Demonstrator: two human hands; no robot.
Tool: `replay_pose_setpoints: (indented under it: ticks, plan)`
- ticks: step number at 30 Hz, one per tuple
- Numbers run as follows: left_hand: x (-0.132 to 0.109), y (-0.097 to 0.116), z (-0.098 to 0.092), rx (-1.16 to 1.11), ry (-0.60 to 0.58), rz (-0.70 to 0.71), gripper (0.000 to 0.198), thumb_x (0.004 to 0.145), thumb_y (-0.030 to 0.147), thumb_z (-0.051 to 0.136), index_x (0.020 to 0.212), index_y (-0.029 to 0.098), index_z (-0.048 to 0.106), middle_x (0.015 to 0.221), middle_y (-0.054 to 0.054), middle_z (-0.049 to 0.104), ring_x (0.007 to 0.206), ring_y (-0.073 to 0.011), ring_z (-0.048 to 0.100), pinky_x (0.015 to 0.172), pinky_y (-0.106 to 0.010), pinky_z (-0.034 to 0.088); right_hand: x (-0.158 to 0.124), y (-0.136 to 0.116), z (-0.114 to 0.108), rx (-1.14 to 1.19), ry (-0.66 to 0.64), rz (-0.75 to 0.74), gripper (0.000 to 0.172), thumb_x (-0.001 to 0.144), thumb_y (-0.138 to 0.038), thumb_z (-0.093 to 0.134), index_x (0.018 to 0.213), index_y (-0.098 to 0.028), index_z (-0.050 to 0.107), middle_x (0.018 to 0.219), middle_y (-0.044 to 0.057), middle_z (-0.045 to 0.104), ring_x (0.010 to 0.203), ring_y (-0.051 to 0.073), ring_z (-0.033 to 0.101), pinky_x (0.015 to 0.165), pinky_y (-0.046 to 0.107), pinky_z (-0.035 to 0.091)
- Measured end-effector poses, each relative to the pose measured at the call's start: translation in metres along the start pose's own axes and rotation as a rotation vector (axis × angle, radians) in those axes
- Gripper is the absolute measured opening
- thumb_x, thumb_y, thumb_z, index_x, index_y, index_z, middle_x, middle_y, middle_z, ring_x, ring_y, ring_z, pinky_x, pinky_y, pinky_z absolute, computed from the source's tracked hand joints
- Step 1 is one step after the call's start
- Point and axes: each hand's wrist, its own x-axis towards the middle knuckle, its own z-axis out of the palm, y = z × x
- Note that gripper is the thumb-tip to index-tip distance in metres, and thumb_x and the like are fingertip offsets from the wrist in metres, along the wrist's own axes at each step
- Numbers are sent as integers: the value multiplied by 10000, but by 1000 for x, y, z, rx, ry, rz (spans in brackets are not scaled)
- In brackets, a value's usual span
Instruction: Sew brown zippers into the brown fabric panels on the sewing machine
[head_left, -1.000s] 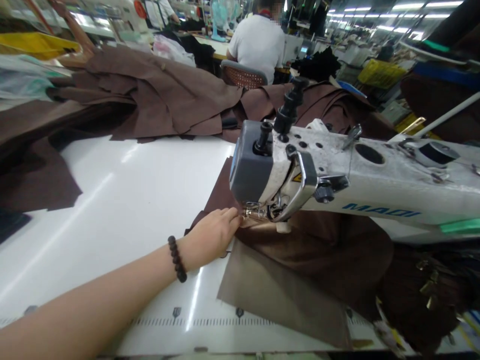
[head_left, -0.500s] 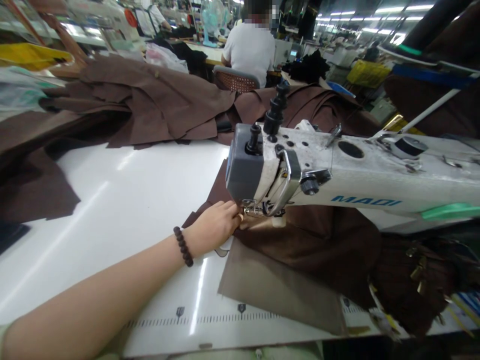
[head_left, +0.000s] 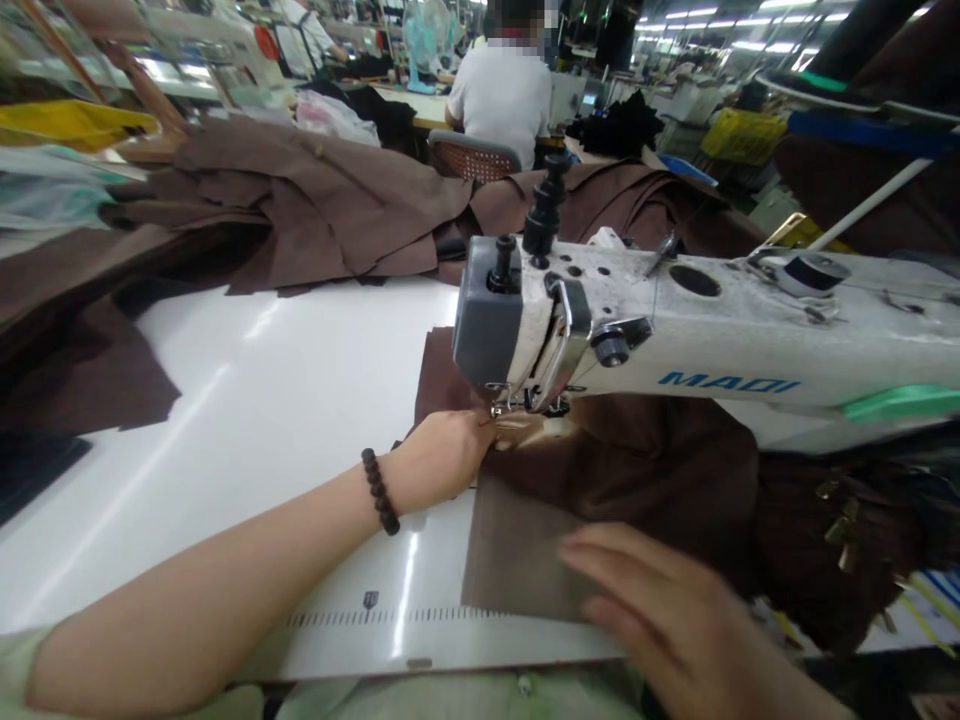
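My left hand [head_left: 448,452], with a dark beaded bracelet [head_left: 379,492] at the wrist, is curled at the edge of the brown fabric [head_left: 637,460]. It is close to the presser foot of the sewing machine [head_left: 622,310]; its fingertips are largely hidden. The fabric runs under the machine's needle area and spreads to the right. Above the lighter brown panel [head_left: 517,550] at the front, my right hand [head_left: 667,610] hovers slightly blurred, fingers stretched out and holding nothing.
Brown fabric pieces [head_left: 330,205] lie piled behind the machine and at the left. A dark bundle with metal zipper pulls [head_left: 844,530] sits at the right. The white tabletop [head_left: 300,400] has a printed ruler near its front edge. A person in white [head_left: 501,95] sits further back.
My right hand has come into view from the lower right. My left hand has curled more and shifted slightly right, and the lighter panel has shifted a little right and up.
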Motion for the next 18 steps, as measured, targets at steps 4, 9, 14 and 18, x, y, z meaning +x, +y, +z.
replay_pose_setpoints:
  ticks: [4,9,14,18]
  plan:
    - [0,-4,0,-8,32,12,233,784,20,446,960,114,566,930,-94,620,892,-198,597,801,-303,478,35,-15,58,-41,-199,-11,558,877,-374,446,1371,-143,331,1428,86,298,1310,239,298,1068,442,321]
    - [-13,4,6,69,6,128,171,827,64,450,941,88,574,936,-124,611,865,-224,583,783,-352,480,25,2,47,53,-417,-43,576,883,-370,439,1400,-198,252,1457,45,227,1356,202,188,1112,441,219]
    - [-9,10,-3,-67,-32,-98,209,767,15,468,900,99,607,847,-98,649,786,-217,622,705,-308,489,30,-6,31,2,-330,18,384,903,-311,410,1265,-204,482,1325,74,457,1223,208,412,1036,400,339]
    - [10,-2,-11,-220,0,-316,167,767,41,474,781,99,630,789,-101,672,747,-218,644,652,-277,481,58,-21,40,-184,-287,296,425,853,-276,513,1260,-161,468,1026,124,619,915,246,605,761,373,494]
